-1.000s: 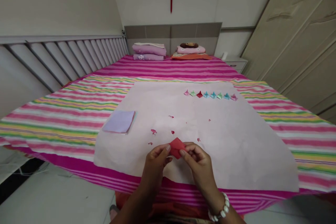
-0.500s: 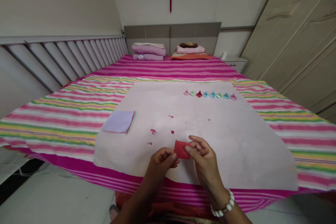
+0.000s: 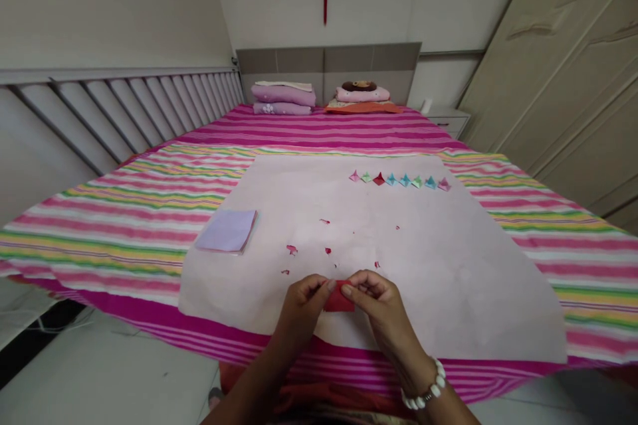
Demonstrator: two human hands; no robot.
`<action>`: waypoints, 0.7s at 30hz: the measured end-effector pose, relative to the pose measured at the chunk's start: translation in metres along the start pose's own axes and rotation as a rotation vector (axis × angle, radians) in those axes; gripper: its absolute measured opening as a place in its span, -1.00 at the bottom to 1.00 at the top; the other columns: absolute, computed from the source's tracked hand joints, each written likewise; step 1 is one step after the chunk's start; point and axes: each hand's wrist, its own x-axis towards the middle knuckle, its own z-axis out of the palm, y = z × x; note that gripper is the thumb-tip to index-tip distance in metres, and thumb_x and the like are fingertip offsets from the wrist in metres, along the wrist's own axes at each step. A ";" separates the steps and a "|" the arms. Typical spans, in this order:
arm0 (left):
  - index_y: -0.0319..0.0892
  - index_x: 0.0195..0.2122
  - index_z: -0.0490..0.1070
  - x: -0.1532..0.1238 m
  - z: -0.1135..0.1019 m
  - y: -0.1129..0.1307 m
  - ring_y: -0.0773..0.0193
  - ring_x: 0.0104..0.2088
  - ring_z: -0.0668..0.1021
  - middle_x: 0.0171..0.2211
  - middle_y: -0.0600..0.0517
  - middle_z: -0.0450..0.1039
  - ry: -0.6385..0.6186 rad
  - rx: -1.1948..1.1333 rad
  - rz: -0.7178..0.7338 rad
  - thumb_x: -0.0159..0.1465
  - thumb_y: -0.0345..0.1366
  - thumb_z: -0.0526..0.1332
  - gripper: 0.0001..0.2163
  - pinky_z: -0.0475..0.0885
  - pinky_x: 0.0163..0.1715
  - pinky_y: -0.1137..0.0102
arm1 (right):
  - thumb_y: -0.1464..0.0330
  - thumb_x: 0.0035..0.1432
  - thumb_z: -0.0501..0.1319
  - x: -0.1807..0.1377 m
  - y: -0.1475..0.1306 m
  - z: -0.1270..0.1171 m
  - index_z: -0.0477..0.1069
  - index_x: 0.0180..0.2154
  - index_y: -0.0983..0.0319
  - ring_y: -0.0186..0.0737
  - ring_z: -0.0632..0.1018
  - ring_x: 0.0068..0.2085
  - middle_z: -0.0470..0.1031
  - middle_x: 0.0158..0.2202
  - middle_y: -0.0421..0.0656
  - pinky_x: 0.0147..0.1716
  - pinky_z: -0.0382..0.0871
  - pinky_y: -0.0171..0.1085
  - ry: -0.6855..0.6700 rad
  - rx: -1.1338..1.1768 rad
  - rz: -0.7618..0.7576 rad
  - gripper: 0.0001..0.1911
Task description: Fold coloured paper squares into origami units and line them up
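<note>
A small folded piece of red paper (image 3: 339,300) is pinched between my two hands above the near part of a large pale sheet (image 3: 448,279). My left hand (image 3: 305,305) grips its upper left corner between thumb and fingers. With thumb on top, my right hand (image 3: 377,299) holds the upper right edge; a white bead bracelet is on that wrist. Torn red scraps (image 3: 292,250) lie scattered on the sheet beyond my hands. Farther back stands a row of several small folded paper pieces (image 3: 391,179) in pink, green, red and blue.
A stack of square paper (image 3: 226,231), lilac on top, lies at the sheet's left. Under the sheet is a bed with a striped cover (image 3: 124,212). Folded bedding (image 3: 283,98) rests by the headboard, and a slatted rail (image 3: 149,103) runs along the left.
My right hand has moved left and closed in on the paper's top edge, beside the left hand. The red paper sits slightly lower. A scrap formerly behind my right hand is now visible.
</note>
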 end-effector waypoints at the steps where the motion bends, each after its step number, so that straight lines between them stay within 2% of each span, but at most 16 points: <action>1: -0.21 -0.61 0.40 0.000 0.000 0.000 0.34 -0.53 0.32 -0.64 0.12 0.29 -0.020 -0.015 -0.020 0.14 -0.10 0.23 -0.69 0.22 -0.47 0.45 | 0.32 -0.17 0.46 0.000 0.000 0.000 0.53 -0.46 0.23 -0.35 0.44 -0.51 0.49 -0.55 -0.25 -0.48 0.35 -0.35 -0.002 0.000 -0.005 -0.81; 5: -0.19 -0.65 0.25 -0.002 -0.002 -0.003 0.37 -0.56 0.23 -0.65 0.14 0.16 -0.089 -0.087 -0.104 0.16 -0.03 0.20 -0.61 0.17 -0.50 0.45 | 0.29 -0.20 0.47 -0.001 -0.003 -0.002 0.55 -0.43 0.23 -0.31 0.47 -0.48 0.52 -0.52 -0.21 -0.45 0.38 -0.32 -0.036 0.008 0.037 -0.77; 9: -0.17 -0.67 0.16 -0.002 -0.001 -0.007 0.39 -0.59 0.16 -0.67 0.16 0.08 -0.067 -0.035 -0.078 0.17 0.01 0.17 -0.57 0.12 -0.54 0.45 | 0.29 -0.21 0.47 -0.002 -0.005 0.000 0.52 -0.49 0.25 -0.34 0.45 -0.51 0.52 -0.56 -0.22 -0.47 0.34 -0.34 -0.042 0.044 0.094 -0.77; 12: -0.17 -0.69 0.20 -0.001 0.000 -0.009 0.38 -0.59 0.20 -0.69 0.14 0.12 -0.063 0.037 -0.045 0.17 0.02 0.15 -0.57 0.13 -0.55 0.44 | 0.29 -0.20 0.47 -0.001 -0.006 0.001 0.48 -0.53 0.25 -0.33 0.45 -0.53 0.50 -0.58 -0.23 -0.47 0.32 -0.33 -0.038 0.090 0.106 -0.77; 16: -0.19 -0.71 0.28 0.004 -0.001 -0.011 0.35 -0.61 0.26 -0.71 0.11 0.20 -0.127 0.099 -0.043 0.09 0.05 0.22 -0.57 0.14 -0.56 0.44 | 0.26 -0.17 0.44 0.002 -0.006 -0.001 0.44 -0.57 0.25 -0.27 0.46 -0.55 0.50 -0.61 -0.20 -0.48 0.30 -0.30 -0.062 0.122 0.143 -0.75; 21: -0.17 -0.71 0.24 0.014 -0.001 -0.015 0.32 -0.59 0.27 -0.70 0.09 0.19 -0.233 0.122 0.014 0.10 0.19 0.12 -0.49 0.17 -0.52 0.41 | 0.29 -0.17 0.45 0.011 -0.001 -0.008 0.42 -0.59 0.26 -0.37 0.37 -0.57 0.45 -0.64 -0.25 -0.53 0.17 -0.38 -0.102 0.151 0.089 -0.74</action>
